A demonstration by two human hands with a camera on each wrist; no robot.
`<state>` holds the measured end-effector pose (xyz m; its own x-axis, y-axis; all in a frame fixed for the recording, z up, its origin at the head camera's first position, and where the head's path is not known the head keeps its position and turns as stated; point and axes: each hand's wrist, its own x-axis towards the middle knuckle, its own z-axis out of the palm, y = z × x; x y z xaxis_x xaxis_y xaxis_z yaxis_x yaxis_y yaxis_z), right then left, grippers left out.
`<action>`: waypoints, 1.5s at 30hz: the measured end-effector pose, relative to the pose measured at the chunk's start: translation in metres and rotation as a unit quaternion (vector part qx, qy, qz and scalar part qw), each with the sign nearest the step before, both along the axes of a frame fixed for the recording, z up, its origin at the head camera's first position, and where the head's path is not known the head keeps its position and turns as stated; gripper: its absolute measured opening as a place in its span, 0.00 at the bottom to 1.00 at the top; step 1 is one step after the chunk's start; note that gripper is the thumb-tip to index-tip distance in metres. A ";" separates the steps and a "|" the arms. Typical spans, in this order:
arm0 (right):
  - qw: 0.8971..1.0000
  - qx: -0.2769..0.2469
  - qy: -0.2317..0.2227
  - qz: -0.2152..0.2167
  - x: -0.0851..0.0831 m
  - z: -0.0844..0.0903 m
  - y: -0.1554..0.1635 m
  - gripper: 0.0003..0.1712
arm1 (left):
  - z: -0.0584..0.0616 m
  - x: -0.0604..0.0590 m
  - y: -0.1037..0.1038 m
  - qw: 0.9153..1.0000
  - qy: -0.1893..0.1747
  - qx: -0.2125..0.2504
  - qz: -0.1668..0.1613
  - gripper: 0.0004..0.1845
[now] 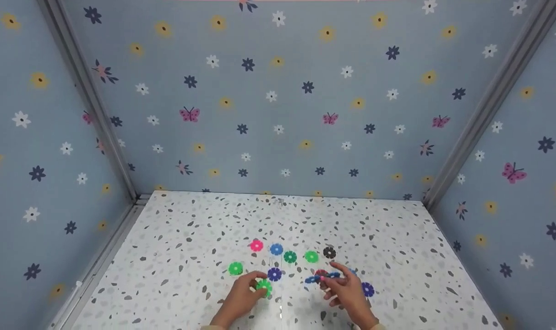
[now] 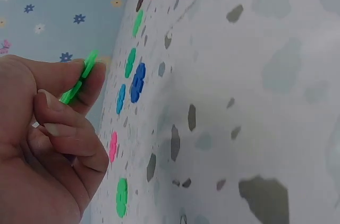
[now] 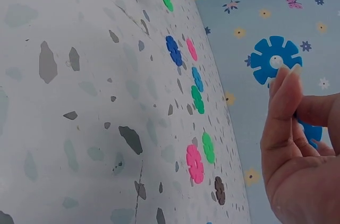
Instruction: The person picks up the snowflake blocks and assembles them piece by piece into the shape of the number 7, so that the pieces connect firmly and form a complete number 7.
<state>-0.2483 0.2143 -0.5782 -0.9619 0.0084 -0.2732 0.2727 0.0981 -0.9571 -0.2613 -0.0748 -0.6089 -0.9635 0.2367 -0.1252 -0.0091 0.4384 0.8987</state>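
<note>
My left hand point(image 1: 240, 295) pinches a bright green notched plastic disc point(image 2: 89, 65) between thumb and index finger, held up on edge in the left wrist view. To the right, my right hand point(image 1: 350, 295) grips a joined piece with two blue notched discs point(image 3: 264, 65), a small bit of pink showing between them in the head view. The fingers hide the middle of that piece. Close beyond the left hand lies a dark blue disc point(image 1: 274, 274). A purple-blue disc point(image 1: 367, 289) rests just right of the right hand, and a reddish-pink disc point(image 3: 195, 164) lies beneath the held piece.
Across the speckled white table point(image 1: 191, 229), a loose row holds a pink disc point(image 1: 256, 245), a light blue disc point(image 1: 276, 249), two green discs and a dark brown disc point(image 1: 329, 252). Another green disc point(image 1: 235, 268) lies left. Flower-patterned panels point(image 1: 278, 105) enclose the back and sides.
</note>
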 end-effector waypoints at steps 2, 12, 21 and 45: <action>1.000 -0.005 0.007 0.001 0.000 0.000 0.000 0.37 | 0.004 0.000 0.007 1.000 0.003 0.023 0.005 0.21; 0.999 -0.045 0.009 0.020 0.000 -0.008 0.002 0.23 | 0.016 0.003 0.042 0.994 0.014 0.108 0.016 0.16; 0.998 -0.034 0.023 0.037 -0.002 -0.003 -0.007 0.22 | 0.024 0.000 0.059 0.993 0.037 0.113 0.006 0.13; 0.999 -0.023 0.043 0.025 0.006 -0.009 -0.015 0.22 | 0.010 0.008 0.071 0.985 0.032 0.146 0.088 0.10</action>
<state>-0.2418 0.1995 -0.5871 -0.9807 -0.0501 -0.1892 0.1859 0.0651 -0.9804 -0.2528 -0.0034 -0.5989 -0.9964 0.0832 -0.0138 -0.0006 0.1570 0.9876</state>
